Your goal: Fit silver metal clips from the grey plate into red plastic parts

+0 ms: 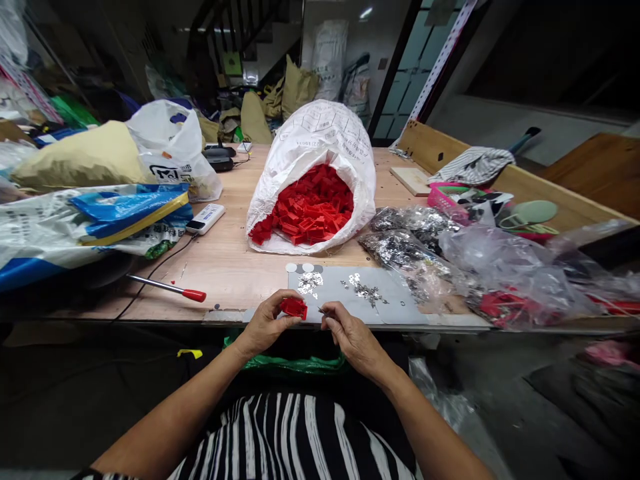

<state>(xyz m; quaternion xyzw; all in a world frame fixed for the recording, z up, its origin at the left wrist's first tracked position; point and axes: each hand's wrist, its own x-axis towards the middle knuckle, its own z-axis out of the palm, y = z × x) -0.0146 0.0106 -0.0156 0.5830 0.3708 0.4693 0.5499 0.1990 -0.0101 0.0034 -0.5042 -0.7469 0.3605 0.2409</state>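
At lower ctr of frame, L hand grips red pcs. Just right, apart, R hand pinches tiny pc, prob metal.

L hand & R hand fwd, nr each other, pinching.
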